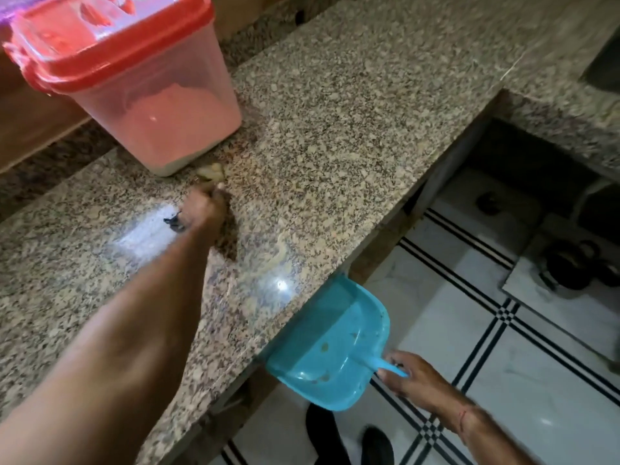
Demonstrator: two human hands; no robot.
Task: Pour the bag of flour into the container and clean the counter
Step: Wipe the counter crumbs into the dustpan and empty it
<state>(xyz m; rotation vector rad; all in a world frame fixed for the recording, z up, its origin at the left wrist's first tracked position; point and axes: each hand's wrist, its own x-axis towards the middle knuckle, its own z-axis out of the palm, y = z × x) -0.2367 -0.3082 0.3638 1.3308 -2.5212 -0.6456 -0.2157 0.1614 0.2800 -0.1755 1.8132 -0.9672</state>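
A clear plastic container (157, 105) with a red lid, holding flour, stands at the back left of the speckled granite counter (352, 105). A small pale heap of spilled flour (212, 172) lies just in front of it, and a faint flour streak (278, 255) runs toward the counter's front edge. My left hand (205, 208) reaches across the counter and rests beside the heap with its fingers curled; it is blurred, and a small dark thing (174, 223) shows at its side. My right hand (412, 380) grips the handle of a blue dustpan (330, 347) held against and just below the counter's front edge.
The counter turns a corner at the right, with a dark opening (523, 152) below it. Under the edge lies white tiled floor (503, 380) with black lines. My dark shoes (375, 446) show at the bottom. A wooden ledge (30, 129) runs behind the container.
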